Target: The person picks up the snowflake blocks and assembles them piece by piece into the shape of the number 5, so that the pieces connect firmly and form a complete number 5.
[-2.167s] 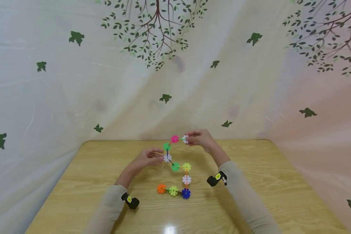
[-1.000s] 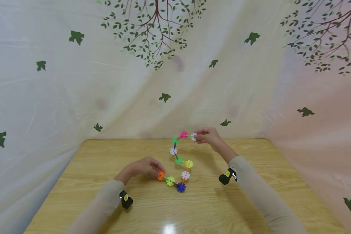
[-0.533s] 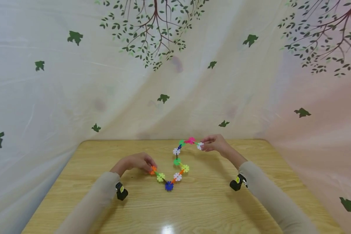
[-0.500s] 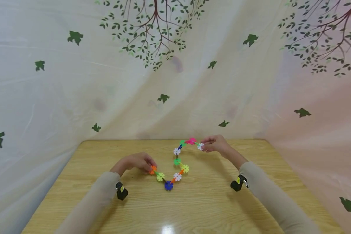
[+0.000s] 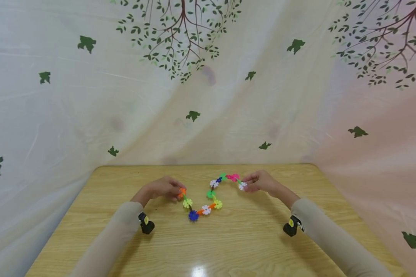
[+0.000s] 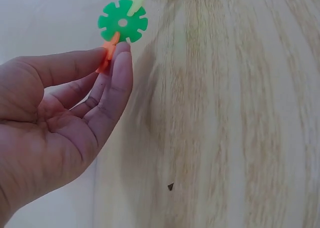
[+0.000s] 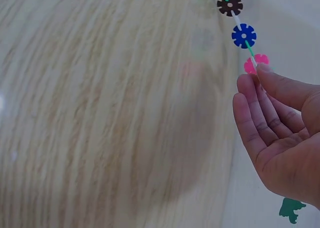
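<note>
A snaking chain of interlocking notched plastic discs spans the gap between my hands in the head view. My left hand [image 5: 163, 188] pinches the orange disc [image 5: 182, 191] at its left end. At the right end, the white disc [image 5: 242, 186] is pinched between the thumb and fingers of my right hand [image 5: 261, 181]. The blue disc [image 5: 193, 216] forms the nearest bend; whether it touches the table I cannot tell. A green disc [image 6: 122, 23] slots into the orange one in the left wrist view. Beyond the right fingertips appear a pink disc [image 7: 256, 63] and a blue disc.
The wooden table [image 5: 208, 246] reaches back to a pale cloth backdrop [image 5: 152, 96] printed with branches and green birds. Each sleeve cuff carries a black wrist camera [image 5: 147, 224]. A small dark speck [image 6: 170, 186] lies on the table.
My left hand has left a white disc midway along the chain and taken the orange end disc. My right hand has moved right and nearer, drawing the chain wider.
</note>
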The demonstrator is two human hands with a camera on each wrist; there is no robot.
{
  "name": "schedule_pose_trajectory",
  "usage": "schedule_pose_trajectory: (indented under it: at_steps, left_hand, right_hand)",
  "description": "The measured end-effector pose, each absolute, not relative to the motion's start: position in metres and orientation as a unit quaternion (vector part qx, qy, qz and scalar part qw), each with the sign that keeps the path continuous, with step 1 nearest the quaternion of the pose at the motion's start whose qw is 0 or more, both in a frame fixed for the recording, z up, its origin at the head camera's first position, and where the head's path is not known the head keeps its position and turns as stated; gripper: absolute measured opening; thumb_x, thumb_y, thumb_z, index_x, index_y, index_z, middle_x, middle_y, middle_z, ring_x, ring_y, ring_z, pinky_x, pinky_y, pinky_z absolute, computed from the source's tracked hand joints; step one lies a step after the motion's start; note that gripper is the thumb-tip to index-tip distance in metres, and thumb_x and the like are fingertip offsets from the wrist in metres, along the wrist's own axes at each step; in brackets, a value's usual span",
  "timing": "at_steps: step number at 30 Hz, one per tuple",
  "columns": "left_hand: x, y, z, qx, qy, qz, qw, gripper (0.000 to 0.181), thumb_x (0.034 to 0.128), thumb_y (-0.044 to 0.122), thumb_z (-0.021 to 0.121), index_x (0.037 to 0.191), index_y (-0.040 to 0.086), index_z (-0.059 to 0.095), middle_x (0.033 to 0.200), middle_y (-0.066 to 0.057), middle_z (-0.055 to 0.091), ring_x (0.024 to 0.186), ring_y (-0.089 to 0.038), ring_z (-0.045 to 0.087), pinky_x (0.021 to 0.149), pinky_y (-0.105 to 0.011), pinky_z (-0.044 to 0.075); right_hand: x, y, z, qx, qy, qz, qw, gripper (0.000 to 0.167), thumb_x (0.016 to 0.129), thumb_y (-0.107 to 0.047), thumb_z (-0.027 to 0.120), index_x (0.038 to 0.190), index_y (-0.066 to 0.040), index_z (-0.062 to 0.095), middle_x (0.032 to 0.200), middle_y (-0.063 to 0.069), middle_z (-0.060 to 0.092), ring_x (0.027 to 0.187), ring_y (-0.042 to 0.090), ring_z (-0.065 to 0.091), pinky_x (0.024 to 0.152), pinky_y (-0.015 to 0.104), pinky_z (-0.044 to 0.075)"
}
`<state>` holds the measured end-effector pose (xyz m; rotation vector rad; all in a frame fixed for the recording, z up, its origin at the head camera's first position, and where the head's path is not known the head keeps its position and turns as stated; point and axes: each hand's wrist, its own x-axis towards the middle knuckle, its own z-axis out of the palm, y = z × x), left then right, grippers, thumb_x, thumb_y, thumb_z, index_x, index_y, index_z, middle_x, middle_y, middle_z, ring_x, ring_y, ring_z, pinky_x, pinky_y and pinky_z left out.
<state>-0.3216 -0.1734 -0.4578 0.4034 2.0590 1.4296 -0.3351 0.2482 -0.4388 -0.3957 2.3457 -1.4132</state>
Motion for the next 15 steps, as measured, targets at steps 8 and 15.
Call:
schedule_pose_trajectory:
  at_steps: [8, 15]
  left_hand:
    - [-0.326, -0.171, -0.463, 0.128, 0.767, 0.569, 0.266, 0.039, 0.1025, 0.005, 0.056, 0.137, -0.014, 0.054, 0.098, -0.001, 0.068, 0.085, -0.007, 0.066, 0.079, -0.023, 0.060]
    - [-0.331, -0.167, -0.466, 0.080, 0.757, 0.601, 0.243, 0.039, 0.1038, 0.005, 0.054, 0.139, -0.011, 0.054, 0.106, -0.003, 0.069, 0.089, -0.008, 0.067, 0.084, -0.024, 0.060]
  right_hand:
    - [-0.326, 0.254, -0.446, -0.143, 0.845, -0.471, 0.208, 0.033, 0.088, -0.010, 0.079, 0.115, 0.007, 0.069, 0.098, 0.009, 0.076, 0.085, 0.013, 0.071, 0.080, 0.038, 0.063]
    - [-0.318, 0.256, -0.450, -0.145, 0.837, -0.472, 0.236, 0.032, 0.087, -0.009, 0.080, 0.112, 0.008, 0.069, 0.090, 0.010, 0.077, 0.077, 0.018, 0.074, 0.073, 0.039, 0.064]
